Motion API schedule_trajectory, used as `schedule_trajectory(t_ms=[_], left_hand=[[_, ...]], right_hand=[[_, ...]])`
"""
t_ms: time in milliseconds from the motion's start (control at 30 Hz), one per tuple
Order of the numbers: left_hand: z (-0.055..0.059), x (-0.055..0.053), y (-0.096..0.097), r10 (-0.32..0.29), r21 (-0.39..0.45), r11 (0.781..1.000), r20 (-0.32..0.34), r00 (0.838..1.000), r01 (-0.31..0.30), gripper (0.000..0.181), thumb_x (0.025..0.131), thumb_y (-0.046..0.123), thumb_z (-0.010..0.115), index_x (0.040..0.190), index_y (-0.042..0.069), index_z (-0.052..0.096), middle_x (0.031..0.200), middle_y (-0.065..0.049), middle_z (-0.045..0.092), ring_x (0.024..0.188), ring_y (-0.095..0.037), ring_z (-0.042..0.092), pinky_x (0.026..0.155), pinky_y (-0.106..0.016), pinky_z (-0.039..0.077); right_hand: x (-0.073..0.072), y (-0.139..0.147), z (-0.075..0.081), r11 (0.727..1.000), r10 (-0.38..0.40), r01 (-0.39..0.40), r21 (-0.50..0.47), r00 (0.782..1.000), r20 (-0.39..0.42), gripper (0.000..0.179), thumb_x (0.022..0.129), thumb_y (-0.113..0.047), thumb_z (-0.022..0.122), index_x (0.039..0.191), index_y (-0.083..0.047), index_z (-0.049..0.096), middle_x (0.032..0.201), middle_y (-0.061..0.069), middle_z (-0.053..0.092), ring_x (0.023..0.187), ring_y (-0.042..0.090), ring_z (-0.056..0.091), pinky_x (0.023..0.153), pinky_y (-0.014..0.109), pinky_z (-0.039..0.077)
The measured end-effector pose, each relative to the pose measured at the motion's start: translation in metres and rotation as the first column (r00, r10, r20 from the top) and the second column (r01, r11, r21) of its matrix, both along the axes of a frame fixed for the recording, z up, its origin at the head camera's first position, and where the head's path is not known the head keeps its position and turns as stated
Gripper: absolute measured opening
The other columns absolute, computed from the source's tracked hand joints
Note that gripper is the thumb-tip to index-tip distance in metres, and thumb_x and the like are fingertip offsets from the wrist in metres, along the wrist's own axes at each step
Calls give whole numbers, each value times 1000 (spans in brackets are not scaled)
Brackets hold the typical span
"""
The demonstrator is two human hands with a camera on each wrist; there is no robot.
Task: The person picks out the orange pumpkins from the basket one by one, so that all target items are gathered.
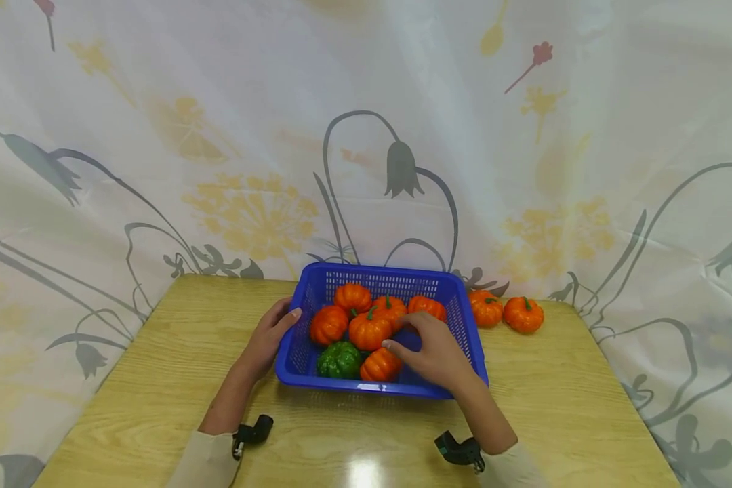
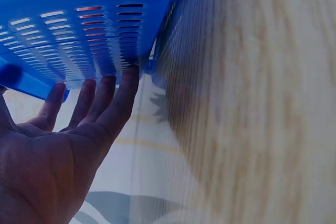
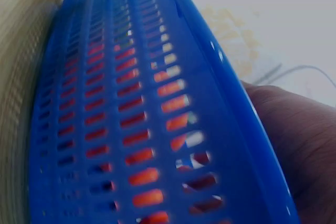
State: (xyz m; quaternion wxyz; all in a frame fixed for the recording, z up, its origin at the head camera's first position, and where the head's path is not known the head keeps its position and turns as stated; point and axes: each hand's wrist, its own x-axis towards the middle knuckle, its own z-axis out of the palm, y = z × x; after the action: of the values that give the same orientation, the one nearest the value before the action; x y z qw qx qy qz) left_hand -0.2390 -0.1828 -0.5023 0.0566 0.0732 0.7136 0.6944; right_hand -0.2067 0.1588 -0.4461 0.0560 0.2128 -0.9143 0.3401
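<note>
On worktop (image 1: 158, 379): blue basket (image 1: 470, 332) of toy pumpkins (image 1: 369, 330). Left hand (image 1: 268, 335) flat against left wall, fingers straight; right hand (image 1: 433, 349) inside, relaxed, empty. Likely light, hard, smooth; rim best hold.

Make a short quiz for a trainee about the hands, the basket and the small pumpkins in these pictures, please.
1. True or false: the left hand rests against the outside of the blue basket.
2. How many orange pumpkins lie on the table outside the basket?
3. The right hand is: A) flat on the table, B) inside the basket among the pumpkins, C) on the curtain.

Key: 1 true; 2 two; 3 B.
</note>
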Motion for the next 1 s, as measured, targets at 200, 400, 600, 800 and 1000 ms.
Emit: schedule_trajectory(t_ms=[200,400,600,800,1000], left_hand=[[2,0,1,-2,-9,1000,2,1000,2,55,113,34,51,159,5,42,155,-23,50,136,-39,54,104,-38,54],[1,0,1,-5,5,1000,4,1000,5,54,113,32,51,159,4,42,155,-24,50,136,-41,54,105,-41,54],[1,0,1,-6,-4,1000,1,1000,6,55,113,33,51,159,4,42,155,-24,50,136,-41,55,105,-43,54],[1,0,0,-10,4,1000,-1,1000,10,54,113,33,50,159,4,42,154,-25,50,134,-41,55,102,-39,56],[2,1,1,-4,3,1000,-6,1000,4,53,113,32,51,158,4,43,152,-26,51,132,-41,57,99,-38,57]], right_hand=[[3,-7,-2,998,1,-7,59,994,113,54,94,-44,82,126,-2,71,121,14,73,110,32,68,96,49,55],[5,-8,-2,994,-13,-8,105,981,192,60,89,-48,85,122,1,73,114,11,75,101,28,70,90,46,58],[3,-7,-3,990,26,-61,127,964,265,56,89,-51,84,121,-5,76,112,7,76,98,23,70,86,44,59],[1,-6,-5,988,52,-89,125,962,268,54,89,-48,84,121,-6,75,113,8,76,97,21,70,85,44,59],[0,-4,-3,988,73,-104,116,966,248,52,89,-45,85,121,-6,75,113,8,76,95,20,71,84,42,60]])
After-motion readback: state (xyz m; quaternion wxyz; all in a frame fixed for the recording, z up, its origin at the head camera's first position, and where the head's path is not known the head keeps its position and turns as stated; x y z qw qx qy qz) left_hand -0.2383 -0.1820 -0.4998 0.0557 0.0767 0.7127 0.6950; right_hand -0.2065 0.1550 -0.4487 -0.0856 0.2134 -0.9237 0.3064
